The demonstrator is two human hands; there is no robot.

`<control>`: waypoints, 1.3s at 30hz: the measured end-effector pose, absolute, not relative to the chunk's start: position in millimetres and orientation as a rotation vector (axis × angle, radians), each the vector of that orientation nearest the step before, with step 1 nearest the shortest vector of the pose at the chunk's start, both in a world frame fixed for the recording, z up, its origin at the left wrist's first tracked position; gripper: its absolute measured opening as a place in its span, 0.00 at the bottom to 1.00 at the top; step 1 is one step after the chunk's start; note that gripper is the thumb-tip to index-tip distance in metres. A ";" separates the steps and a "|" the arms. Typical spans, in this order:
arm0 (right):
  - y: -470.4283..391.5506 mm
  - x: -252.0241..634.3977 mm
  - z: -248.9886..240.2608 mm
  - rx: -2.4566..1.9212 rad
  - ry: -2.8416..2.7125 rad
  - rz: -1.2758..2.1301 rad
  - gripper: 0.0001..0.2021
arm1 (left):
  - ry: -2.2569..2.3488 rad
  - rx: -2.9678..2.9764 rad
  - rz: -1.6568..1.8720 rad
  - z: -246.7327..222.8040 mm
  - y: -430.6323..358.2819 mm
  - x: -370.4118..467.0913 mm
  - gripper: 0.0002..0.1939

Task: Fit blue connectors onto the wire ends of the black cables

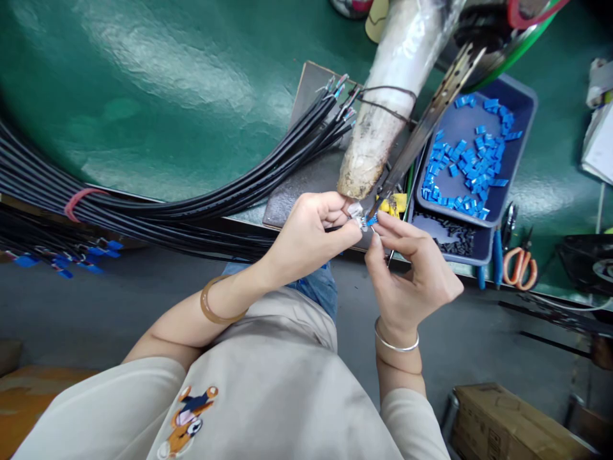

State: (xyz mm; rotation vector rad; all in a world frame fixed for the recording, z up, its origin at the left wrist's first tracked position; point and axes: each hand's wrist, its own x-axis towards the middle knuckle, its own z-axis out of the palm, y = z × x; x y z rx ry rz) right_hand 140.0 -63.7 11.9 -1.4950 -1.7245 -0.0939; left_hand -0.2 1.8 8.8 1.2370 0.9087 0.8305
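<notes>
My left hand [316, 227] pinches the end of a black cable, where pale wrapping and thin wires show. Close beside it, my right hand [412, 262] holds a small blue connector [371, 220] between thumb and fingers, against those wires. The tip of a long metal soldering tool [412, 144] reaches down to the connector from above. A white wrapped tube [383, 108] ends just over my left fingertips. The exact contact between wires and connector is too small to make out.
A bundle of black cables [191, 207] tied in red lies at the left. Blue connectors fill part of a tray [524, 121] at the right, above a tray of black pieces. Pliers and orange-handled scissors [520, 268] lie beside them. Yellow sponge [395, 204] is behind my right hand.
</notes>
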 end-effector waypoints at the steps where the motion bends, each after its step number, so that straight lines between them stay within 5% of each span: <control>1: -64.0 140.2 11.0 -1.501 -1.728 -0.097 0.06 | 0.908 1.238 0.813 8.0 2.0 -0.6 0.10; 18: -65.7 136.4 11.1 -1.499 -1.786 -0.178 0.08 | 1.000 1.484 0.888 1.2 -6.7 -1.8 0.06; 25: -68.8 142.3 16.3 -1.539 -1.753 0.108 0.07 | 0.893 1.420 0.852 -0.3 -5.4 -4.0 0.07; 39: -72.2 150.3 23.8 -1.517 -1.975 0.133 0.08 | 0.840 1.505 0.841 -4.7 -14.8 -9.9 0.07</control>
